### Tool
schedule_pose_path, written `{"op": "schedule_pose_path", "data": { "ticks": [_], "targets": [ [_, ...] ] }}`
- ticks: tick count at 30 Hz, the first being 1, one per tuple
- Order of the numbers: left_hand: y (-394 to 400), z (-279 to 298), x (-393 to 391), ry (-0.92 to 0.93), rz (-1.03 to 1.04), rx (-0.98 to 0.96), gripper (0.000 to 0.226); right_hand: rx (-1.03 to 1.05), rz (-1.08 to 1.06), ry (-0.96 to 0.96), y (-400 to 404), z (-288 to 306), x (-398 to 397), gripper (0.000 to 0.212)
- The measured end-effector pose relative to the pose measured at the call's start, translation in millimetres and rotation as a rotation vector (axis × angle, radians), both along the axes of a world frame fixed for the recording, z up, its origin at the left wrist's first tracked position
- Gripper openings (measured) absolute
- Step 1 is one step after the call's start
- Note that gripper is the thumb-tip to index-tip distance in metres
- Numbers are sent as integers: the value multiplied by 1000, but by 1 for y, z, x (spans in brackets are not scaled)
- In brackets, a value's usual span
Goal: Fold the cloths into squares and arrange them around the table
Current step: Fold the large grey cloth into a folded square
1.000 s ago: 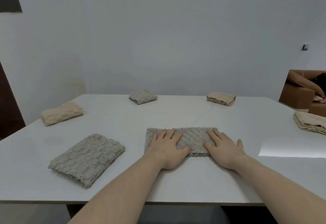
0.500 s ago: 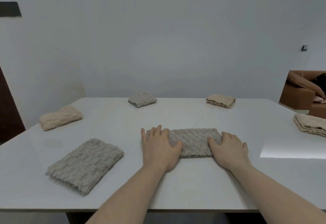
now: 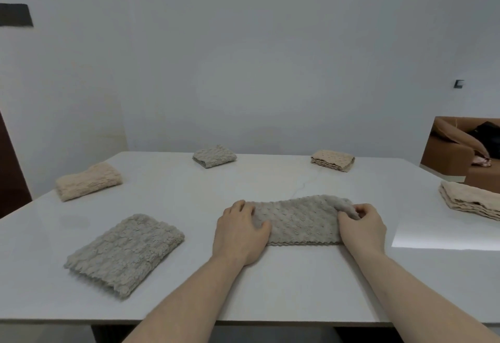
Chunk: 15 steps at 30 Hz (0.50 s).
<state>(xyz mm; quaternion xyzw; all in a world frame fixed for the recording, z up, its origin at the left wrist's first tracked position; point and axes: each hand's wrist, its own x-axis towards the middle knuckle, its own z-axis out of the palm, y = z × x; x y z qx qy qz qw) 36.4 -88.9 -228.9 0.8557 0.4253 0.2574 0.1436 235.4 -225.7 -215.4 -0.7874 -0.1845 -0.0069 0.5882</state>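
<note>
A moment ago both hands lay flat on the grey cloth (image 3: pixel 303 219); now the right hand (image 3: pixel 362 225) pinches up its right end, while the left hand (image 3: pixel 240 231) curls its fingers around the left end. The cloth lies between the hands on the table (image 3: pixel 270 288). To make a neat square, bring the lifted end straight over and line up the edges, like the folded cloth (image 3: pixel 125 252) just left of the left hand.

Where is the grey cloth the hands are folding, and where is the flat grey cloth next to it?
grey cloth being folded (image 3: pixel 300 219), head view, middle of its top face
flat grey cloth (image 3: pixel 127 250), head view, centre of its top
</note>
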Motion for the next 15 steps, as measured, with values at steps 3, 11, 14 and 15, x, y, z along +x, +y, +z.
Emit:
{"op": "schedule_pose_path", "data": {
  "ticks": [3,11,14,15],
  "targets": [
    [0,1,-1,12,7,15,48,118,-50,48,-5,3,-1,22],
    [3,-2,1,45,11,32,44,222,118,-109,-10,3,-10,48],
    [5,-2,2,47,8,34,47,268,143,-141,-11,2,-13,53],
    [6,-2,3,44,5,32,48,289,137,-137,-11,1,-14,54]
  ]
}}
